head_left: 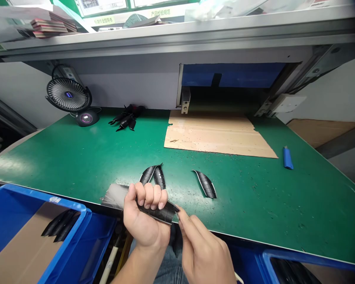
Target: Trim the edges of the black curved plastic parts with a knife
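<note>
My left hand (148,217) is wrapped around a curved black plastic part (162,213) with fine ribs across it. A greyish, see-through end (115,195) sticks out past the thumb side. At the part's other end, the fingertips of my right hand (205,246) are pinched together against its edge. Whatever they grip, if anything, is hidden. Just beyond my left hand, two similar black curved pieces (159,177) lie touching on the green table (106,154). A third black piece (206,184) lies apart to the right.
A cardboard sheet (215,136) lies at the back, with dark crumbs around it. A blue-handled cutter (287,158) is at right. A small fan (68,94) and a pile of black parts (127,118) stand back left. Blue bins (85,221) flank the front edge.
</note>
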`<state>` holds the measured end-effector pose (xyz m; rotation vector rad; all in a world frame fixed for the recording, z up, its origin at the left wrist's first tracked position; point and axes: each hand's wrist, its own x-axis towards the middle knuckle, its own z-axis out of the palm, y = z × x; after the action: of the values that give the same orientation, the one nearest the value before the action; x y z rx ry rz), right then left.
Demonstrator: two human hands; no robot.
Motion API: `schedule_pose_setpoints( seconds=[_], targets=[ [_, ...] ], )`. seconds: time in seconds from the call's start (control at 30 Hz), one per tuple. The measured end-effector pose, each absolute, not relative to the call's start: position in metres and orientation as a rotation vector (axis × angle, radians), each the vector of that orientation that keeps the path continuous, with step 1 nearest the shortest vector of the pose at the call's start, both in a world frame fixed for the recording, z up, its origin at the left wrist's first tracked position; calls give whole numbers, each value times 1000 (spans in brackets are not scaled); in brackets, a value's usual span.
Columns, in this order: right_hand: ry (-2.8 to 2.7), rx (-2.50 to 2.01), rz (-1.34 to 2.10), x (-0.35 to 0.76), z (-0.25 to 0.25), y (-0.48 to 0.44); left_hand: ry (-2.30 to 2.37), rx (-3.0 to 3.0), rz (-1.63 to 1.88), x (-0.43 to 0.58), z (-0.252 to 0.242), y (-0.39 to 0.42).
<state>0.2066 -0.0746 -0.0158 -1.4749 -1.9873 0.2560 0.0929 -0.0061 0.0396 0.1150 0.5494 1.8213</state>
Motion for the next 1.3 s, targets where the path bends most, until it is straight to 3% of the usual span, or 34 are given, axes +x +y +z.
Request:
schedule_pose_setpoints(
  seconds=[0.07, 0.13, 0.3, 0.4, 0.47, 0.6, 0.73, 0.9, 1.3],
  targets=[
    [-1986, -1386, 67, 207, -20, -78, 546, 44, 1805, 92, 38, -4],
    [-1841, -1313, 116, 205, -20, -79, 537, -7, 1794, 91, 37, -2],
    [-1168, -1413, 821, 198, -5, -63, 498, -23, 1753, 94, 34, -2],
    [-1126, -1424, 1061, 195, 2, -53, 482, -6, 1718, 96, 33, -4],
    [-1236, -1439, 995, 194, 0, -54, 471, -21, 1709, 96, 32, -5],
    [-1319, -1307, 552, 190, -12, -65, 421, -79, 1654, 94, 34, -6],
    [-1152, -1356, 415, 193, -13, -72, 431, -3, 1706, 91, 39, -5],
    [-909, -1554, 515, 204, -5, -73, 449, 9, 1762, 85, 45, 3],
    [-1181, -1467, 953, 195, 12, -60, 480, -68, 1668, 90, 46, 2]
  ],
)
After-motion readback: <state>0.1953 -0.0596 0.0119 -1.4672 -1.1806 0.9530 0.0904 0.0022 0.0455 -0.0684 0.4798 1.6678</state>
